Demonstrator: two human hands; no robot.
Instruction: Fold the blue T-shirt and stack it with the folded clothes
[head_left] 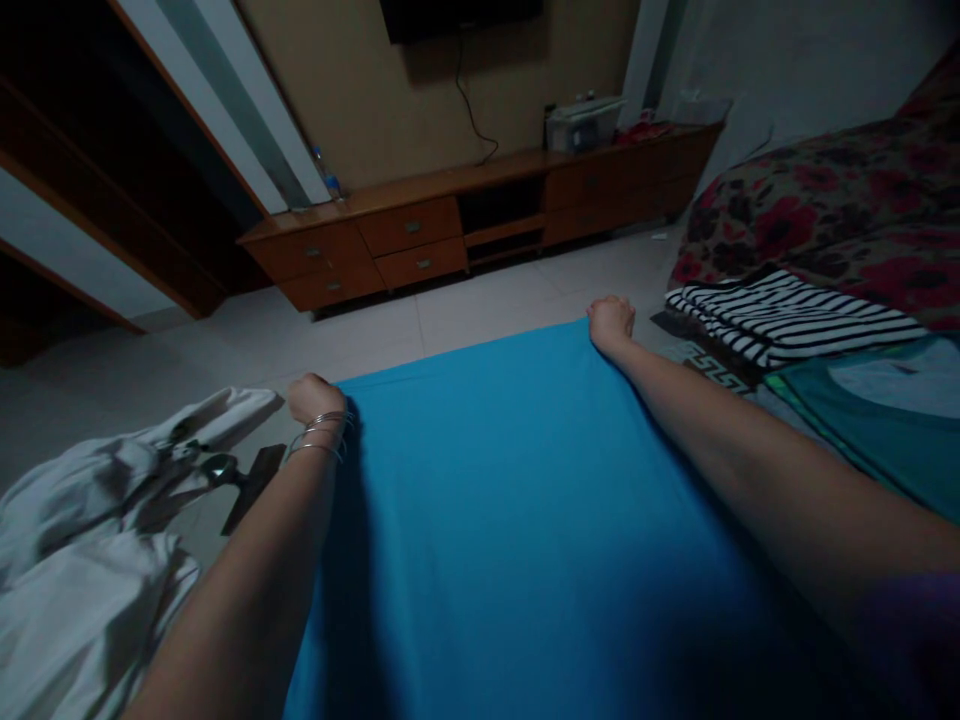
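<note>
A bright blue cloth (517,500) lies stretched out flat in front of me. My left hand (315,397), with thin silver bangles on the wrist, is closed on the cloth's far left corner. My right hand (611,320) is closed on its far right corner. Both arms reach forward along the cloth's two side edges, and the fabric is pulled taut between the hands.
A crumpled white garment (97,540) lies at my left. A folded black-and-white striped garment (795,315) and a teal garment (877,420) lie at right, beside a floral bedcover (825,210). A low wooden cabinet (465,225) stands against the far wall across a tiled floor.
</note>
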